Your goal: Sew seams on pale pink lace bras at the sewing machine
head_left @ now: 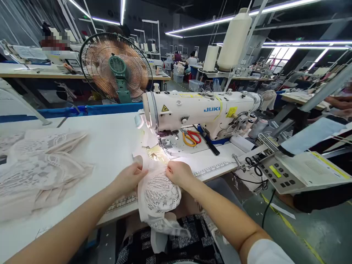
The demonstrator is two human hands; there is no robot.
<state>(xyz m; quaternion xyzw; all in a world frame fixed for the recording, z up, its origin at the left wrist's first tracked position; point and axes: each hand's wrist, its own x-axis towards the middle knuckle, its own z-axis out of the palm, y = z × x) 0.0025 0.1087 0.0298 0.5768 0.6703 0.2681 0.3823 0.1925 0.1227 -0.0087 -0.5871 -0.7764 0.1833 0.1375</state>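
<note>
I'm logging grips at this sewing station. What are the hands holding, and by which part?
Both the left hand and right hand pinch the lace fabric piece along its upper edge.

The sewing machine stands on the table, toward its right end. Scissors lie on the machine's bed, under its arm. A lace piece hangs over the table's near edge in front of the needle, with the left hand and right hand on either side of it. A lace pile lies at the far left. The fan stands behind the table, the control panel to the machine's right.
</note>
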